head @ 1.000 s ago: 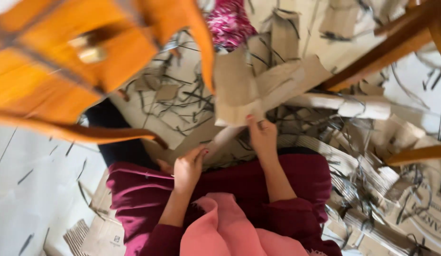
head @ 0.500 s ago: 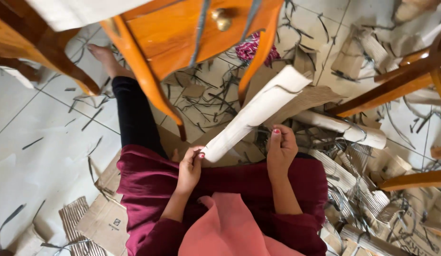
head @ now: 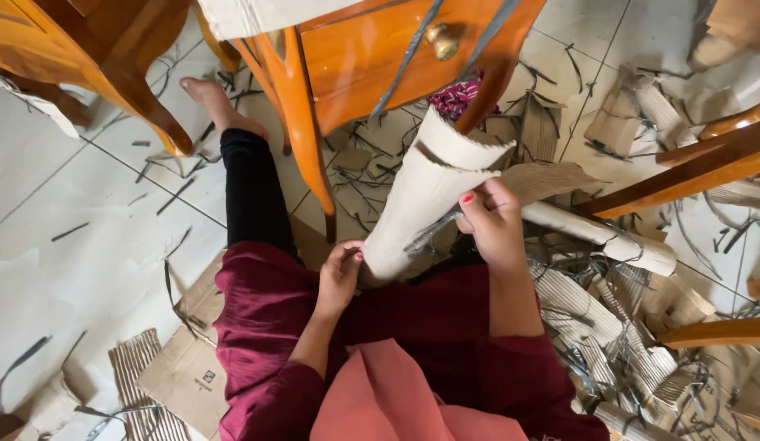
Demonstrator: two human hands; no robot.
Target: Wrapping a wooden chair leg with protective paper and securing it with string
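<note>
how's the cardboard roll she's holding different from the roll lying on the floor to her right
The held roll is tilted upward, gripped by the left hand and right hand; the floor roll lies flat, untouched. The held roll looks thicker, the floor roll slimmer. Both are pale rolled cardboard.

My clothing: dark maroon garment over lap and both sleeves, lower centre of frame. Salmon-pink cloth hangs at bottom centre. Black legging on leg, centre left; foot bare, upper left. Red polish on nails of left hand [head: 341,276] and right hand [head: 493,224].
</note>
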